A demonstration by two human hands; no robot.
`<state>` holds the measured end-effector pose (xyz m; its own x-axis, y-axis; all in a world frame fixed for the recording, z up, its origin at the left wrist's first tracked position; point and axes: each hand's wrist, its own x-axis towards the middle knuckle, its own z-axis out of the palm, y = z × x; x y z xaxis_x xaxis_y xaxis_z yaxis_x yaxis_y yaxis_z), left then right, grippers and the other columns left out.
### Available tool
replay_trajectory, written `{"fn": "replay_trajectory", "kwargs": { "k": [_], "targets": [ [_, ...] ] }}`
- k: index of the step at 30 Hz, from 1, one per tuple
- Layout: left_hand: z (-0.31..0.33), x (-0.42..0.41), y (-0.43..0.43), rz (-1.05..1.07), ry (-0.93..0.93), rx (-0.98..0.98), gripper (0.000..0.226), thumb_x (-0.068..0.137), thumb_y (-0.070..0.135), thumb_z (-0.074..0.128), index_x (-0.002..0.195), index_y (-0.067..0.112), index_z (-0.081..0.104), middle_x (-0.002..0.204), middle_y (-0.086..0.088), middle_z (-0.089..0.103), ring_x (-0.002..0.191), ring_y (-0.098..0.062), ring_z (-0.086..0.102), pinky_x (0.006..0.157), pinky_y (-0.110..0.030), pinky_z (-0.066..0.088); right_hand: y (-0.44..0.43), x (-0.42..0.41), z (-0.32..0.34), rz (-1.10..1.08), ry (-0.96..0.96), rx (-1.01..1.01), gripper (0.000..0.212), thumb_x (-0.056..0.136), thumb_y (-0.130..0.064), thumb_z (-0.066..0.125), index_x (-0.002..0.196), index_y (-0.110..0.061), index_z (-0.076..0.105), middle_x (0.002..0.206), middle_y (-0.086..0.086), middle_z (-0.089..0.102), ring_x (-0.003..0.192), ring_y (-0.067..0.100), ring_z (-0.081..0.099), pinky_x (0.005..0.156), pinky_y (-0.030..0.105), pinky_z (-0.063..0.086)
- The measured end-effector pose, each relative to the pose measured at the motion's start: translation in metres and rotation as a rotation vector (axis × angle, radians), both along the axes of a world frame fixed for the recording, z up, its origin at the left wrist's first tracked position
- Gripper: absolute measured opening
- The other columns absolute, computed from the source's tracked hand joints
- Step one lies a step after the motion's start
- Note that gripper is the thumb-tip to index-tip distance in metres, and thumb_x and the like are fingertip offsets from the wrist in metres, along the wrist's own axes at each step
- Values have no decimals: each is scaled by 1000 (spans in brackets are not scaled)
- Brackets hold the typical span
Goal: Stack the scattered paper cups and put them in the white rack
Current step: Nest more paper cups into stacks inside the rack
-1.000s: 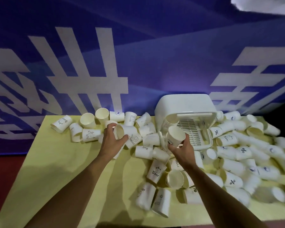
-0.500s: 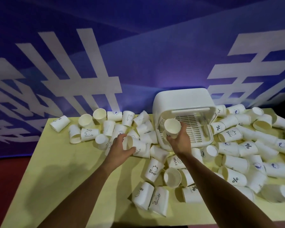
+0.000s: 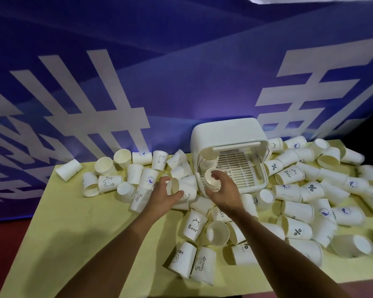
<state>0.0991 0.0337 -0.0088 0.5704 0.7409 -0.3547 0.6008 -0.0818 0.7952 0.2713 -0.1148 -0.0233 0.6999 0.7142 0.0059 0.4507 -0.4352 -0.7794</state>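
Paper cups (image 3: 297, 229) litter our yellow table (image 3: 73, 233). In the head view, our left hand (image 3: 162, 196) curls its fingers round a tipped cup (image 3: 178, 187); our right hand (image 3: 223, 190) grips a second cup (image 3: 212, 179) at the mouth of the white rack (image 3: 228, 134).

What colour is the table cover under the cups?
Pale yellow. The table cover shows best in the head view.
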Motion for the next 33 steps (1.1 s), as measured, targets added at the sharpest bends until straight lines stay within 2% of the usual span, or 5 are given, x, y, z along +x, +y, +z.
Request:
{"fn": "replay_trajectory", "kwargs": {
  "k": [5,17,23,28,33],
  "targets": [
    [9,25,-12,-16,-34,-31,64,81,35,75,136,22,43,132,-5,50,120,-24,51,105,-44,44,-1,-15,1,245,-69,-17,73,75,-38,80,142,-30,51,132,-9,60,115,4,51,97,22,42],
    [12,29,-25,-118,-81,-83,70,79,37,80,136,25,42,123,0,56,108,-19,61,88,-32,53,-4,-11,-3,233,-250,-123,73,73,-47,76,136,-19,54,123,2,57,111,20,52,93,33,48],
    [8,16,-21,-135,-45,-86,60,86,44,72,135,25,43,119,8,53,98,7,56,70,-11,44,-8,-1,-7,-1,-30,16,63,70,-46,78,125,-27,53,114,-10,56,101,8,53,83,30,50],
    [-7,0,-9,-105,67,-16,56,88,39,69,136,19,48,128,1,51,108,-15,60,90,-30,49,0,13,-2,-174,91,84,58,68,-42,79,111,-45,41,103,-23,57,94,-1,57,73,29,51],
    [-20,-16,0,-79,102,9,49,87,35,68,130,21,51,127,0,52,105,-14,59,82,-24,47,11,18,0,-234,176,138,64,71,-27,79,118,-46,39,107,-19,58,97,9,60,78,28,46]
  ]
}}
